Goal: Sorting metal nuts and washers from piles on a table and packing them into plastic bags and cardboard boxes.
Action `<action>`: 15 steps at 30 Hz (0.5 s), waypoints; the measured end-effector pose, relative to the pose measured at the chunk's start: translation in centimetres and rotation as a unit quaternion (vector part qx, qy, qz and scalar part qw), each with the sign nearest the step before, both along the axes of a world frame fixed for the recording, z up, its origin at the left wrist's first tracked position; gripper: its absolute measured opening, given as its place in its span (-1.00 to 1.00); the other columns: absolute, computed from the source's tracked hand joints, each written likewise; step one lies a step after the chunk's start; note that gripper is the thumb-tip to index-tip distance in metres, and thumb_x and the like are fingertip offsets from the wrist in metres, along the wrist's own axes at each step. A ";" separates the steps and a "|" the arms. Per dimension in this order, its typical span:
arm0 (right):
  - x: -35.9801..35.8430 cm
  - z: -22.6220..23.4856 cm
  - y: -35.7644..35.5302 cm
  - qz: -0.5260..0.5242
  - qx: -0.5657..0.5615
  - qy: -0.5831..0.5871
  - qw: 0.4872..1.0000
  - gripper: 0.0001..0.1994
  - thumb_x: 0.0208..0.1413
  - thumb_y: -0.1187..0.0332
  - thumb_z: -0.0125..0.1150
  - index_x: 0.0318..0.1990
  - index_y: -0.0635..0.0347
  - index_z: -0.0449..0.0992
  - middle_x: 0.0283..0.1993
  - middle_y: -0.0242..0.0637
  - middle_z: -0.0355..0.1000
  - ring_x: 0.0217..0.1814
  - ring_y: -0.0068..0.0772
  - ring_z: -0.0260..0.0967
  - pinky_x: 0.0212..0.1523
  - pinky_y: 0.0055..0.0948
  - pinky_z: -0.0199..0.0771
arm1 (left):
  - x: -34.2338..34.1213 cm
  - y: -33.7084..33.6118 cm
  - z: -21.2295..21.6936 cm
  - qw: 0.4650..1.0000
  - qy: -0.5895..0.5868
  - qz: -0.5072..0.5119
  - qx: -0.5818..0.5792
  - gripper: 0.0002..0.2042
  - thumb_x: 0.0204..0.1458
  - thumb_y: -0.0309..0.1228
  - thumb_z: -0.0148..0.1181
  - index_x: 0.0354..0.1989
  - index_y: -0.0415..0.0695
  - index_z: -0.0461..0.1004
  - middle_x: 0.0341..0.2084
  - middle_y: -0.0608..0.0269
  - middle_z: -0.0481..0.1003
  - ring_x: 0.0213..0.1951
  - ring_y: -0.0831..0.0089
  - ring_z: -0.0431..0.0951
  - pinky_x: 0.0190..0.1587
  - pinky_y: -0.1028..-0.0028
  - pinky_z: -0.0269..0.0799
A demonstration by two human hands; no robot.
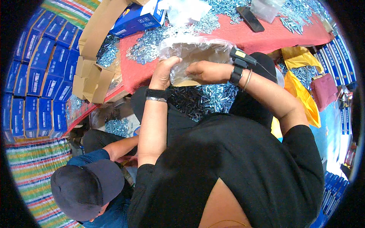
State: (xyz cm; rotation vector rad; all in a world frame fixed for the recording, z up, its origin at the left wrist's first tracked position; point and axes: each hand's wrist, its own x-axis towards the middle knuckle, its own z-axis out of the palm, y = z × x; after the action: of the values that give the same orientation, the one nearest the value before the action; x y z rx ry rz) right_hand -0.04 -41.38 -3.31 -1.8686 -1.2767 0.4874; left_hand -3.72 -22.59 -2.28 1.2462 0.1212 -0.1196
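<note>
A cardboard box (pixel 186 82) lined with a clear plastic bag (pixel 222 46) stands at the near edge of the red-covered table, its mouth tilted toward me. My left hand (pixel 166 71) is closed on the box's left near corner, thumb over the rim and liner. Reaching in from the right, my right hand (pixel 203 72) lies across the near rim with its fingers bent inward and closed on the liner's edge. The fingertips are partly hidden. Below the box, between my legs, lie heaps of black screws (pixel 186 100) and silver screws (pixel 217 99).
Loose washers (pixel 146 47) cover the red cloth (pixel 273 40), with a phone (pixel 250 19) at the back. An opened blue box (pixel 138 19) and cardboard flaps (pixel 91 76) stand left, near stacked blue boxes (pixel 40 57). A co-worker in a dark cap (pixel 85 186) sits lower left. Yellow bags (pixel 300 95) lie right.
</note>
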 end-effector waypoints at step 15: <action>-0.7 3.2 -3.9 -0.039 -0.037 -0.419 0.906 -0.85 -0.22 0.39 0.24 -0.47 0.18 0.41 -0.39 -0.19 0.29 -0.29 -0.17 0.30 -0.29 -0.25 0.34 | -0.3 0.6 0.6 0.997 0.017 0.071 0.014 -0.67 -0.21 -0.46 0.12 -0.18 -0.27 0.41 -0.32 0.24 0.45 -0.30 0.43 0.45 -0.23 0.45 0.37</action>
State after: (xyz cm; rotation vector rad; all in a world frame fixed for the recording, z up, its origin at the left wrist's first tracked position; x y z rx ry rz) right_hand -0.75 -45.32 -0.14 -2.2775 -1.7130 -0.3837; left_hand -4.01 -21.99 -1.72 1.2607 0.2400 -0.0161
